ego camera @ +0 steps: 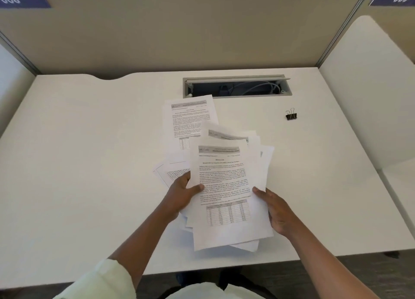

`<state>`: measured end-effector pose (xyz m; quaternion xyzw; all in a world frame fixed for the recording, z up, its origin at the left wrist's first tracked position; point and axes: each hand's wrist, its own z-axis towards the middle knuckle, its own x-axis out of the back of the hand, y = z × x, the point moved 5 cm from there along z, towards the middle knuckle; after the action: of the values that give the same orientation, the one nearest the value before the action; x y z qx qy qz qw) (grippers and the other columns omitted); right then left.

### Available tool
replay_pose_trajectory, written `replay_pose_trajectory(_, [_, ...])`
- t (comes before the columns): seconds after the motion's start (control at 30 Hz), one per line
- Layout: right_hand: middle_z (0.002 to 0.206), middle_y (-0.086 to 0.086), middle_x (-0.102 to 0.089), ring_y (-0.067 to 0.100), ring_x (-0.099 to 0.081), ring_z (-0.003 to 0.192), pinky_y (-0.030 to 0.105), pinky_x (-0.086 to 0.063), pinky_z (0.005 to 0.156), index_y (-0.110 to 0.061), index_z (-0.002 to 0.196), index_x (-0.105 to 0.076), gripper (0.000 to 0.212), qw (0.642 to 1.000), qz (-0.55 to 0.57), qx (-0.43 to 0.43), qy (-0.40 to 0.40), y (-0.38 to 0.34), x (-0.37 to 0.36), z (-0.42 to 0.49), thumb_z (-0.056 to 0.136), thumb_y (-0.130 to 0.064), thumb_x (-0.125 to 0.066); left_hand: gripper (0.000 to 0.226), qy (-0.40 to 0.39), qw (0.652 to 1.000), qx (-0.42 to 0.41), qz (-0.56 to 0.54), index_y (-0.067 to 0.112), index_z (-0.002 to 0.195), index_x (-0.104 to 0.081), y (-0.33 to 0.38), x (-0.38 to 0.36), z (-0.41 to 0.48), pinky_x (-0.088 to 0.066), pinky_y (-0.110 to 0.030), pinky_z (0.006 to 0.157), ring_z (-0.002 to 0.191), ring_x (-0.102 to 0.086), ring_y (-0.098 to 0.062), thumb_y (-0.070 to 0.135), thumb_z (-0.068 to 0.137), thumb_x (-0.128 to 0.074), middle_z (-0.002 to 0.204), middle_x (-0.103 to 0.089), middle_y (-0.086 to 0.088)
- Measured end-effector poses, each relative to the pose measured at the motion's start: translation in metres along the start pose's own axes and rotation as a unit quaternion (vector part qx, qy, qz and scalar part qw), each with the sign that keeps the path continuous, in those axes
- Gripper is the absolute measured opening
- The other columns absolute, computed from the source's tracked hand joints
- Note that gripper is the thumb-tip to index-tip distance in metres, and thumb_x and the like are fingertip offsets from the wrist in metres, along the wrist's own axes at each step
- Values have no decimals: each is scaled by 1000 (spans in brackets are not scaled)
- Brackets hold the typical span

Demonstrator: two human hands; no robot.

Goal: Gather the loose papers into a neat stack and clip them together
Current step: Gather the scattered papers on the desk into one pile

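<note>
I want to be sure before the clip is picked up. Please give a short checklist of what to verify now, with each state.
1. Both hands hold the bundle of papers, left hand and right hand: ok.
2. Bundle edges aligned: not ok, sheets fan out.
3. All sheets gathered: not ok, one printed sheet lies on the desk.
4. Binder clip within view, untouched: ok.
5. A hand free for the clip: not ok.

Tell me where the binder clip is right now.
The binder clip sits alone on the white desk, right of the papers, just below the cable tray's right end.
</note>
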<state>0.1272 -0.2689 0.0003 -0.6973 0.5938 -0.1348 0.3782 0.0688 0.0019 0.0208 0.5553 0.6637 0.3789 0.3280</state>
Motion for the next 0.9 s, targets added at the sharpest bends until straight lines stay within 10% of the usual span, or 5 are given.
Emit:
replay_pose_trajectory(0.27, [127,11,-73,33,-71,115,45,-57,94,-14,134,-61,37,999,-40,28,1,-18,6,15,98,-5,-62,30,66,996,36,57,30,120,-66,-2,-5,3,-59,-47,91,97,-75,-17,40,93,-69,113,-76,6])
replay_pose_trajectory(0.67, [126,6,-71,27,-68,113,46,-49,106,-17,125,-59,24,991,-116,-11,72,-15,21,38,104,-26,-52,27,121,974,171,-90,16,129,-52,-22,-28,0,-54,-44,90,108,-67,-28,12,104,-43,123,-68,-6])
replay_pose_trajectory(0.9, [125,1,-66,25,-65,112,46,-52,102,-26,129,-51,29,970,-235,-3,67,-16,10,39,102,-16,-48,33,171,974,148,14,21,122,-52,-22,-51,-6,-54,-41,90,107,-61,-20,7,94,-41,121,-64,3])
